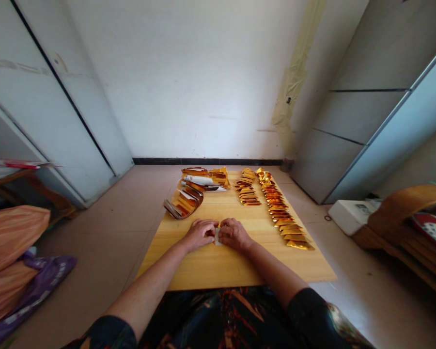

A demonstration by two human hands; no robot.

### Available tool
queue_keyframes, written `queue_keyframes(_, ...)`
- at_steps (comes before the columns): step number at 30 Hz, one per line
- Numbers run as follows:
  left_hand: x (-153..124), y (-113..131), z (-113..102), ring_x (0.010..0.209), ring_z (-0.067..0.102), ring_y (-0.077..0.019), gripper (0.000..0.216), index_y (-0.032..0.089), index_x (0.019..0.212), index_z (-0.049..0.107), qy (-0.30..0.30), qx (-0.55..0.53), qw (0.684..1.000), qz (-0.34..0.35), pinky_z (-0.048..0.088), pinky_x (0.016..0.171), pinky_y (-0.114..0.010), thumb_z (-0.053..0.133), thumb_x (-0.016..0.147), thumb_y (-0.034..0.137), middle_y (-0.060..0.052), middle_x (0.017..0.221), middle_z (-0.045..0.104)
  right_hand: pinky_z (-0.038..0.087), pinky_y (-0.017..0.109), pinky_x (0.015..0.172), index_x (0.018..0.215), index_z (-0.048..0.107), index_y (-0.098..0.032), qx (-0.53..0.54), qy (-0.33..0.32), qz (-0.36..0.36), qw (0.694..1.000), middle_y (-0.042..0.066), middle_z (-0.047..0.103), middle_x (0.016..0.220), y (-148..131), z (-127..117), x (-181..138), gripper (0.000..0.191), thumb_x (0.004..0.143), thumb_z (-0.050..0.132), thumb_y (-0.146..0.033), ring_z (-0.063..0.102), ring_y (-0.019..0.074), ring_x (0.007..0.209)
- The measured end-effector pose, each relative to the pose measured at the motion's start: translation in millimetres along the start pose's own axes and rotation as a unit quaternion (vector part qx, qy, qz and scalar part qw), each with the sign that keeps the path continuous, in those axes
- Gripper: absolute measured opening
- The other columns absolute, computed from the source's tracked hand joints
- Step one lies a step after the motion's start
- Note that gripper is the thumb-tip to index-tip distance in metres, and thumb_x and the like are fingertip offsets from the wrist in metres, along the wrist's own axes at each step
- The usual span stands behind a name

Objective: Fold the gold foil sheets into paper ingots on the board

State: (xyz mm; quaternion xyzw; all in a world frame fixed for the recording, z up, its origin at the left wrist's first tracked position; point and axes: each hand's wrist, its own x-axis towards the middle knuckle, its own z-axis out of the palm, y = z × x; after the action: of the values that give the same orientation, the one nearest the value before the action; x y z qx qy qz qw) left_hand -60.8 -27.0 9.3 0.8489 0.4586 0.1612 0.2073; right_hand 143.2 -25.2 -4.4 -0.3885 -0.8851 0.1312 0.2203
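Close together over the middle of the wooden table (199, 269), my left hand (199, 235) and my right hand (235, 234) both grip a small sheet of foil paper (217, 237). Its pale side shows between them, with a bit of gold at the top. My fingers are curled and pinched on its two sides, and they hide most of it. To the right runs a long row of folded gold paper pieces (288, 225). A shorter row of similar folded pieces (247, 186) lies behind my right hand. Past my left hand are curled stacks of gold foil sheets (187, 201).
A white rolled item (199, 180) lies among the foil stacks at the back. A white box (352, 216) and a wooden seat (396, 228) stand at the right. Orange and purple bags (18, 271) rest on the floor at the left. A wall is behind the table.
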Motion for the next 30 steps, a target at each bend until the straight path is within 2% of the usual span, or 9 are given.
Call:
queue_keyframes(4, 0.5, -1.3, 1.4, 0.121, 0.050, -0.0222, 0.008, 0.023, 0.079, 0.062, 0.002, -0.001, 1.000, 0.002, 0.031, 0.102, -0.040, 0.062, 0.072, 0.023, -0.002, 0.124, 0.062, 0.038, 0.026, 0.072, 0.077, 0.068, -0.022, -0.016, 0.015, -0.024, 0.999, 0.003, 0.060, 0.090, 0.5, 4.1, 3.5, 0.003, 0.077, 0.068, -0.025, 0.053, 0.0154, 0.084)
queue_keyframes(7, 0.3, 0.0, 1.0, 0.122, 0.049, -0.0223, 0.008, 0.023, 0.080, 0.062, 0.000, -0.004, 1.000, 0.000, 0.030, 0.104, -0.041, 0.062, 0.072, 0.024, -0.002, 0.126, 0.061, 0.038, 0.023, 0.068, 0.074, 0.066, -0.019, -0.026, 0.017, -0.042, 0.999, 0.002, 0.059, 0.081, -0.6, 7.3, 4.2, 0.008, 0.081, 0.062, -0.022, 0.053, 0.0132, 0.076)
queue_keyframes(10, -0.4, 2.3, 0.1, 0.124, 0.048, -0.0228, 0.007, 0.023, 0.079, 0.062, -0.007, -0.007, 1.000, -0.011, 0.028, 0.106, -0.043, 0.061, 0.072, 0.022, -0.002, 0.128, 0.059, 0.039, 0.020, 0.065, 0.075, 0.062, -0.018, -0.004, 0.028, -0.037, 0.999, 0.001, 0.057, 0.081, -2.9, 9.6, 2.5, 0.012, 0.084, 0.056, -0.018, 0.053, 0.0103, 0.070)
queue_keyframes(13, -1.2, 3.2, -0.1, 0.125, 0.047, -0.0232, 0.007, 0.022, 0.077, 0.062, -0.009, -0.008, 1.000, -0.014, 0.027, 0.106, -0.044, 0.059, 0.071, 0.020, -0.002, 0.129, 0.058, 0.041, 0.019, 0.067, 0.076, 0.060, -0.018, 0.034, 0.044, -0.021, 0.998, 0.002, 0.058, 0.085, -4.5, 9.1, -4.5, 0.013, 0.085, 0.052, -0.014, 0.055, 0.0103, 0.073)
queue_keyframes(16, -1.9, 2.2, -0.3, 0.126, 0.046, -0.0232, 0.010, 0.022, 0.078, 0.063, -0.009, -0.007, 1.000, -0.006, 0.027, 0.106, -0.045, 0.057, 0.071, 0.017, -0.003, 0.130, 0.058, 0.043, 0.023, 0.076, 0.082, 0.062, -0.018, 0.058, 0.040, -0.039, 0.997, 0.005, 0.060, 0.096, -4.4, 4.6, -14.9, 0.006, 0.082, 0.057, -0.016, 0.056, 0.0132, 0.084)
queue_keyframes(20, -2.3, 0.4, -1.4, 0.125, 0.046, -0.0223, 0.015, 0.023, 0.077, 0.064, -0.013, -0.005, 1.000, 0.012, 0.029, 0.106, -0.043, 0.054, 0.071, 0.015, -0.002, 0.129, 0.058, 0.039, 0.034, 0.086, 0.097, 0.067, -0.025, 0.012, 0.006, -0.026, 1.000, 0.005, 0.059, 0.109, -2.7, -4.5, -21.8, 0.024, 0.075, 0.071, -0.031, 0.052, 0.0204, 0.098)
queue_keyframes(24, -1.5, -0.8, -0.9, 0.124, 0.047, -0.0220, 0.018, 0.023, 0.076, 0.065, -0.012, 0.007, 1.000, 0.004, 0.030, 0.106, -0.043, 0.051, 0.071, 0.013, -0.002, 0.130, 0.057, 0.037, 0.034, 0.082, 0.097, 0.069, -0.029, -0.013, -0.026, 0.021, 0.999, 0.004, 0.059, 0.106, -3.8, -7.3, -13.3, 0.022, 0.076, 0.071, -0.033, 0.050, 0.0199, 0.096)
queue_keyframes(30, -2.2, -5.1, 6.1, 0.122, 0.049, -0.0229, 0.015, 0.020, 0.073, 0.064, 0.037, 0.034, 0.999, 0.017, 0.035, 0.103, -0.042, 0.052, 0.071, 0.010, -0.004, 0.138, 0.050, 0.034, 0.031, 0.078, 0.089, 0.070, -0.027, -0.003, -0.028, 0.026, 0.999, 0.003, 0.059, 0.101, -7.7, -0.7, 0.5, 0.013, 0.077, 0.071, -0.032, 0.050, 0.0187, 0.094)
